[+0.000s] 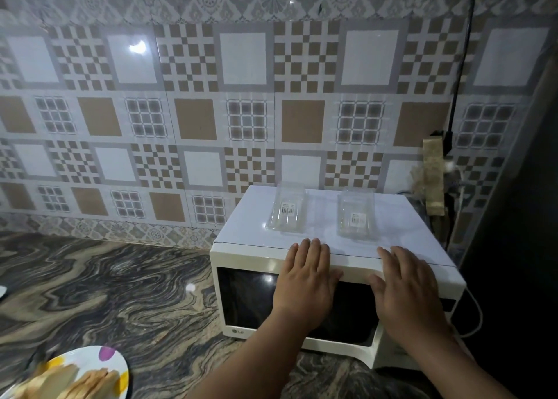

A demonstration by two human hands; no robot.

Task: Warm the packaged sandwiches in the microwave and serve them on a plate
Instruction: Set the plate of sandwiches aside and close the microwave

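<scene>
A white microwave [241,257] with a dark glass door, closed, stands on the counter at the right. My left hand [305,281] and my right hand [407,290] lie flat on its top front edge, fingers spread, holding nothing. Two clear plastic sandwich packages, one at the left [287,211] and one at the right [356,217], sit on the microwave's top just beyond my fingertips; both look empty. At the bottom left a white plate [111,359] with coloured spots carries sandwich halves [69,383].
The marbled dark stone counter [120,293] stretches left of the microwave. A patterned tile wall [211,112] runs behind. A black cable [462,66] and a taped socket strip [433,175] hang at the right, beside a dark surface. The microwave's white cord [475,317] loops at its right side.
</scene>
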